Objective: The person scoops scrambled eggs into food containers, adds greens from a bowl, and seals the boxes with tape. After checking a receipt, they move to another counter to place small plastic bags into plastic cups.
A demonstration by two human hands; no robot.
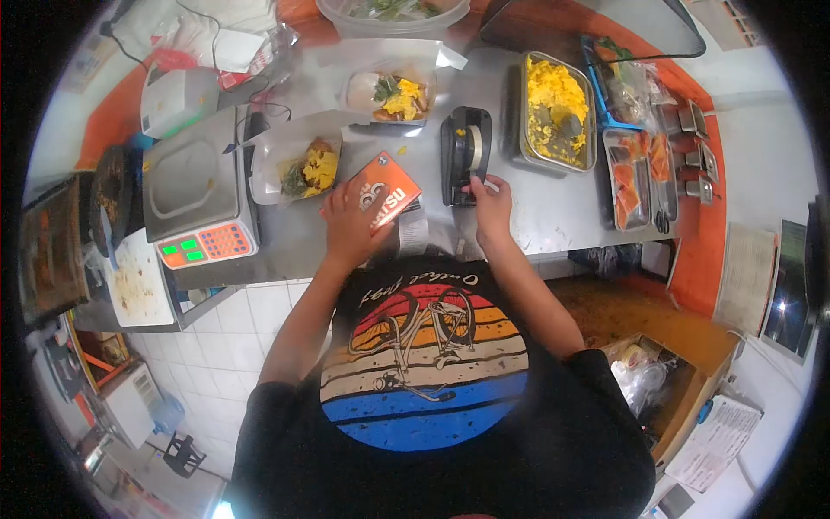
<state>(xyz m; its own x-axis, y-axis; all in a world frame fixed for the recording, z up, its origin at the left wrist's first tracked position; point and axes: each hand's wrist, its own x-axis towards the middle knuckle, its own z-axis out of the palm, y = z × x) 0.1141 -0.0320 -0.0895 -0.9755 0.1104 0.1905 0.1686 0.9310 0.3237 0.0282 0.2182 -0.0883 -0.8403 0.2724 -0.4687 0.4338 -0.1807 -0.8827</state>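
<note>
My left hand (pixel 353 221) lies over the lower left side of a closed orange carton box (pixel 391 186) with white lettering, gripping its edge. At the near end of a black tape dispenser (pixel 454 156), my right hand (pixel 493 208) has thumb and finger pinched together on the tape, though the strip itself is hard to make out. A pale tape roll (pixel 474 151) sits in the dispenser. Left of the orange box stands an open paper food box (pixel 268 177) with yellow food and greens. Another open food box (pixel 359 91) with similar food is farther back.
A digital scale (pixel 194 195) stands at the left. At the right are a metal pan (pixel 526 143) of yellow scrambled food with a utensil in it, and a tray (pixel 612 147) of orange slices. A plastic bowl (pixel 393 24) of greens sits at the back.
</note>
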